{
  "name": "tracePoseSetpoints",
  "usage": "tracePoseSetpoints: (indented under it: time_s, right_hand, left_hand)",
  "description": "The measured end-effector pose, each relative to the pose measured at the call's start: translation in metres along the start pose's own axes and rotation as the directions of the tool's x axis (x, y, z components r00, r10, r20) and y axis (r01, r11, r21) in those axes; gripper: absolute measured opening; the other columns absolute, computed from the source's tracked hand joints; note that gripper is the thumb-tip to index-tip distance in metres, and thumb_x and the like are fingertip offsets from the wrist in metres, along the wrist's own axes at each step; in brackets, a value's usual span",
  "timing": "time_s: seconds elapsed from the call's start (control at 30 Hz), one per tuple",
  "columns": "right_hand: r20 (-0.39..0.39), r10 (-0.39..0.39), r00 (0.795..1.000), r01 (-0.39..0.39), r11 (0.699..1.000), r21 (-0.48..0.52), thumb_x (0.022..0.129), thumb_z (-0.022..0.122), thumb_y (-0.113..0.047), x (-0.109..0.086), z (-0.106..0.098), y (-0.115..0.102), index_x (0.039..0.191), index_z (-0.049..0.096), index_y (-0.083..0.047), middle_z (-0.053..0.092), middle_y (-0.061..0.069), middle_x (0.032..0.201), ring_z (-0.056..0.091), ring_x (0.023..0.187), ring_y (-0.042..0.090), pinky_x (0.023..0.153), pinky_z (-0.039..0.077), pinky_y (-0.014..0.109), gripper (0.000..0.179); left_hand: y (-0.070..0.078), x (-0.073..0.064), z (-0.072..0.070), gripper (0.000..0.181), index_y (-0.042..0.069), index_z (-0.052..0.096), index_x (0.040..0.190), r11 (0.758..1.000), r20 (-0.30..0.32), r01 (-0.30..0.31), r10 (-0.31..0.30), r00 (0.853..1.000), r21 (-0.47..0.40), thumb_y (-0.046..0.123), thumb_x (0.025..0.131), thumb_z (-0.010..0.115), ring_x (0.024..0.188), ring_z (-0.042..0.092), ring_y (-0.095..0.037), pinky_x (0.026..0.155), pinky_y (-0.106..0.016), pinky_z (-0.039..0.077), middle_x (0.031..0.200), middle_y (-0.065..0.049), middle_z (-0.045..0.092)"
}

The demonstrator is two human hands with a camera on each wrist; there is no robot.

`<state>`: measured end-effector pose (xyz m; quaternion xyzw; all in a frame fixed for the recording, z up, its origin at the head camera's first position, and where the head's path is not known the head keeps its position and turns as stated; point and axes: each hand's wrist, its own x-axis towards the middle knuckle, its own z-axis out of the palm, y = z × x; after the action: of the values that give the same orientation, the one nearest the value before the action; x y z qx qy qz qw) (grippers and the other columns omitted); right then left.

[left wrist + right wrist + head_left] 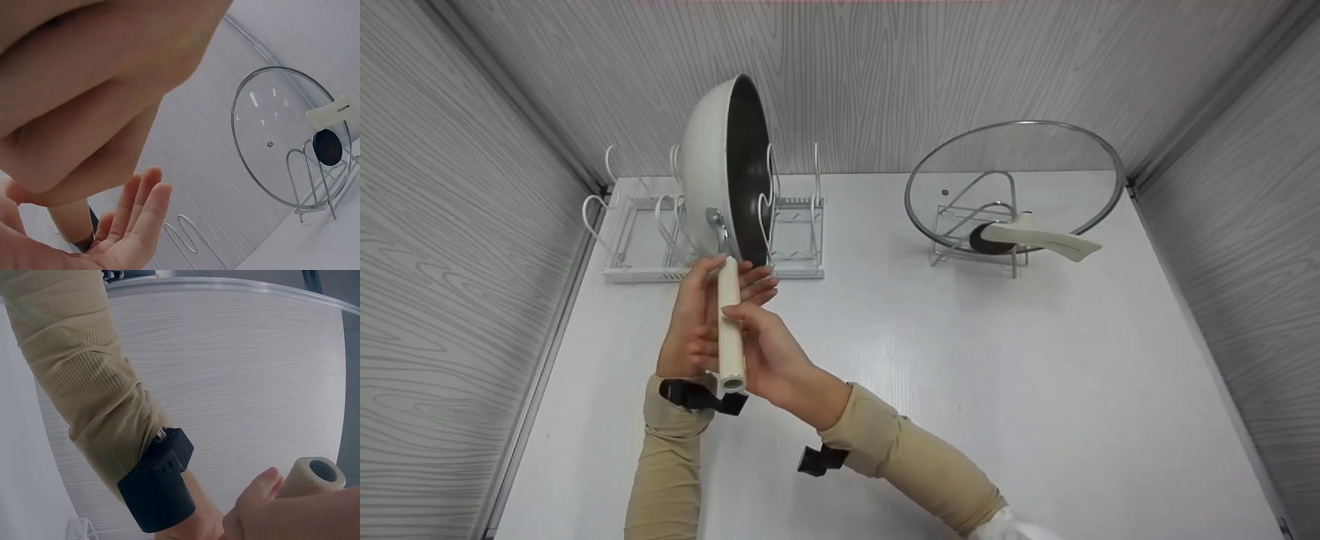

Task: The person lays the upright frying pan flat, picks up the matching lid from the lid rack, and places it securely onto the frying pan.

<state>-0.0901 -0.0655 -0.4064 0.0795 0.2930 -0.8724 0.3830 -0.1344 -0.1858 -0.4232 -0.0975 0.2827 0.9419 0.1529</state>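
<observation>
A white frying pan (706,150) with a dark inside stands on its side among the wires of a white rack (641,276), its cream handle (730,337) pointing toward me. My right hand (772,349) grips the handle near its end, with the thumb on top. Farther up, my left hand (694,307) supports the handle from beneath, its thumb beside it and its fingers stretched out past the other side. In the left wrist view, those straight fingers (138,219) show below the curled right hand (95,90). The hollow handle end pokes out past a hand in the right wrist view.
On the right, a glass lid (1050,157) with a steel rim and a cream knob handle (1046,240) leans on a wire stand (1015,262). Grey wood-grain panels (885,82) enclose the white table (960,405) at the back and sides.
</observation>
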Motion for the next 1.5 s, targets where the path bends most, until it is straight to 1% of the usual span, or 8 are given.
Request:
tracePoseSetpoints:
  time_s: [0.1,0.23,0.47,0.7,0.83,1.07,1.3,1.5]
  right_hand:
    - [-0.013,-0.019,1.0,0.019,1.0,-0.007,0.095,0.048,-0.014,0.004,0.0,0.002,0.111,0.053,0.001,0.062,0.008,0.088,0.063,0.074,0.016,0.071,0.056,0.03,0.022]
    - [0.015,-0.036,0.999,0.036,0.999,-0.023,0.094,0.051,-0.007,0.008,0.0,0.006,0.102,0.054,-0.003,0.059,0.003,0.081,0.056,0.063,0.01,0.061,0.052,0.022,0.009]
    - [-0.003,-0.11,0.994,0.108,0.98,-0.166,0.09,0.052,0.001,0.007,0.002,0.011,0.097,0.052,-0.004,0.05,0.002,0.065,0.048,0.049,0.006,0.045,0.044,0.016,0.009]
    - [0.026,-0.16,0.987,0.162,0.957,-0.241,0.088,0.053,0.001,0.007,-0.002,0.012,0.104,0.046,-0.002,0.048,0.002,0.059,0.047,0.044,0.007,0.044,0.044,0.018,0.018]
    - [0.026,-0.16,0.987,0.161,0.957,-0.242,0.086,0.053,0.002,0.007,-0.005,0.011,0.106,0.045,-0.001,0.047,0.002,0.057,0.046,0.043,0.007,0.042,0.043,0.018,0.022]
    - [0.018,-0.138,0.99,0.138,0.961,-0.239,0.084,0.052,0.004,0.004,-0.004,0.006,0.104,0.046,-0.003,0.046,0.002,0.056,0.045,0.041,0.008,0.041,0.042,0.019,0.022]
    - [0.034,-0.144,0.989,0.148,0.95,-0.273,0.084,0.051,0.004,-0.003,-0.003,0.006,0.103,0.047,-0.002,0.047,0.002,0.055,0.046,0.04,0.007,0.04,0.043,0.018,0.02]
    - [0.055,-0.144,0.988,0.154,0.95,-0.273,0.084,0.053,0.005,-0.008,-0.002,0.007,0.096,0.047,-0.003,0.046,0.002,0.052,0.045,0.039,0.007,0.039,0.042,0.019,0.016]
  left_hand:
    - [-0.001,0.001,0.0,0.029,-0.006,0.047,0.108,0.999,-0.003,-0.023,0.023,1.0,0.048,0.021,0.106,0.039,0.101,0.066,-0.038,0.11,-0.047,0.038,0.103,-0.026,0.067]
    - [-0.001,0.005,-0.006,0.025,-0.002,0.042,0.108,0.994,0.032,-0.035,0.032,0.999,0.106,0.022,0.107,0.038,0.107,0.064,-0.037,0.113,-0.047,0.035,0.108,-0.023,0.065]
    - [0.0,0.011,-0.016,0.021,-0.004,0.044,0.113,0.994,0.056,0.012,-0.018,0.998,0.109,0.015,0.104,0.047,0.112,0.064,-0.035,0.113,-0.043,0.036,0.114,-0.022,0.065]
    - [-0.001,0.008,-0.019,0.036,-0.005,0.031,0.13,0.972,0.056,0.017,-0.031,0.998,0.233,0.008,0.101,0.047,0.122,0.058,-0.037,0.113,-0.042,0.036,0.128,-0.022,0.059]
    - [-0.003,0.008,-0.016,0.041,-0.007,0.033,0.133,0.964,0.036,0.032,-0.043,0.998,0.263,0.008,0.099,0.048,0.122,0.059,-0.036,0.112,-0.04,0.037,0.126,-0.02,0.061]
    - [-0.004,0.006,-0.011,0.038,-0.009,0.038,0.132,0.955,0.041,0.033,-0.047,0.998,0.295,0.011,0.101,0.046,0.117,0.062,-0.031,0.112,-0.04,0.037,0.121,-0.016,0.064]
    - [-0.006,0.003,-0.005,0.017,-0.006,0.043,0.112,0.957,0.05,-0.029,0.016,0.999,0.287,0.007,0.101,0.045,0.11,0.064,-0.034,0.109,-0.044,0.04,0.11,-0.018,0.066]
    - [-0.008,-0.004,-0.002,0.018,-0.005,0.04,0.112,0.95,0.067,-0.082,0.065,0.996,0.301,0.008,0.101,0.046,0.114,0.061,-0.041,0.108,-0.047,0.041,0.113,-0.023,0.064]
